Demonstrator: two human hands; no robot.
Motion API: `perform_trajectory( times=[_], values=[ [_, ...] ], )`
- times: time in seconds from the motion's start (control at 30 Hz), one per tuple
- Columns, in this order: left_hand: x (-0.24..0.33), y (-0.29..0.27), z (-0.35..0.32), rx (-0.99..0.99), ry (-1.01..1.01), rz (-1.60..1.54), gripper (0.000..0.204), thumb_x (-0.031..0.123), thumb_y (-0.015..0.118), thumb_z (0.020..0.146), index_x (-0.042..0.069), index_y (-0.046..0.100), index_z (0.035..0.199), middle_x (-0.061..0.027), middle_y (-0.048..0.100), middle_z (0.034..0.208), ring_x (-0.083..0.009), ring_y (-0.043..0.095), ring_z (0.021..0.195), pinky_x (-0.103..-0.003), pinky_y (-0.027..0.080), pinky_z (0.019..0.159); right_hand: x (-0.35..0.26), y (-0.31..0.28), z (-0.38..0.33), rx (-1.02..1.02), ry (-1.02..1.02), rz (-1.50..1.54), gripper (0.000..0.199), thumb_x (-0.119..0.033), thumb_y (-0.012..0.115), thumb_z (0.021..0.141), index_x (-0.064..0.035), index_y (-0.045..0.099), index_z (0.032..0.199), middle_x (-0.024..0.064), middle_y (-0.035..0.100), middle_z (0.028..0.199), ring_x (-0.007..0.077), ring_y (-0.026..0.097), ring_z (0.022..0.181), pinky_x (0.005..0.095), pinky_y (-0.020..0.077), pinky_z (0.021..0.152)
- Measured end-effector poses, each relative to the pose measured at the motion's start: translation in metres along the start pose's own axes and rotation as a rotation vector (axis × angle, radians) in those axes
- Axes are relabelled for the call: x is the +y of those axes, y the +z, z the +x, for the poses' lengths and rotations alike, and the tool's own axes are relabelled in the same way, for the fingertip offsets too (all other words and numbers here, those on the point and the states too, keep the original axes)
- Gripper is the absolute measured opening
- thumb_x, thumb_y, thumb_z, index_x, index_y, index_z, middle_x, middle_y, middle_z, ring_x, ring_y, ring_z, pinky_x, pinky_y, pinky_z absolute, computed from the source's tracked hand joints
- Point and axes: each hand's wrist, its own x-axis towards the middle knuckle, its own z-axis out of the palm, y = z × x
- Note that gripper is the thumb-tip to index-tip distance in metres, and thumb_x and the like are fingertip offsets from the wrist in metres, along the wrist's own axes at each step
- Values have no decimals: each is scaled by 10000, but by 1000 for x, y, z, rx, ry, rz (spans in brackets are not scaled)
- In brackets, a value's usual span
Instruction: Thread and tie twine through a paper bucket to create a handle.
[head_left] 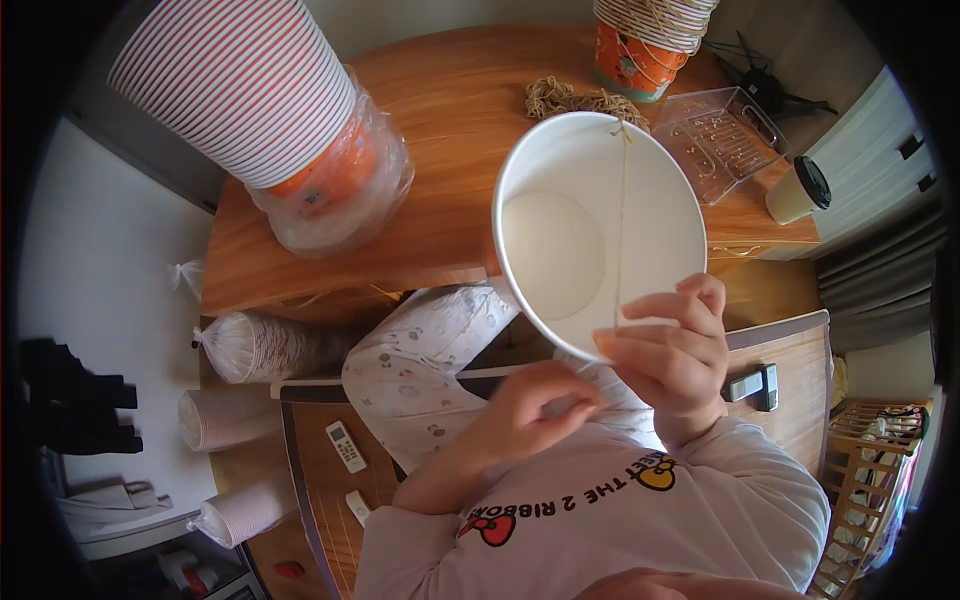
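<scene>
A large white-lined paper bucket (555, 255) is tilted with its mouth toward me at the table's front edge. A thin tan string (622, 220) is tied at its far rim and runs across the opening. My right hand (675, 345) is at the near right rim, thumb and fingers pinching the string's near end. Just below the near rim is my left hand (535, 410), blurred, its fingers curled in with the thumb against them. Whatever it may hold cannot be made out. The bucket's outer wall is mostly hidden.
On the wooden table (450, 180) are a tall bucket stack (240, 90) in plastic, a string bundle (585, 100), stacked buckets with strings (645, 60), a clear tray (720, 140) and a lidded cup (800, 190). Bagged stacks (250, 345) stand left; a remote (345, 446) lies beside me.
</scene>
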Motion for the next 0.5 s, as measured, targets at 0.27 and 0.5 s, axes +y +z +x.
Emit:
perform_trajectory(
  times=[0.27,0.5],
  values=[
    [-20,55,18,49,-191,-1290,401,259,473,985,73,455,1340,-33,496,1311,-122,464,1231,-332,378,1026,-7,25,2,-103,-14,-77,242,-175,728,700,-179,709,942,-77,702,889,136,639,894,397,386,874],
    [-3,47,24,211,-66,-1516,425,329,287,1051,100,399,1391,-24,470,1376,-148,449,1278,-349,367,1049,-10,28,8,-69,-13,-68,258,-147,702,679,-183,706,935,-87,699,897,125,633,892,378,398,851]
  ],
)
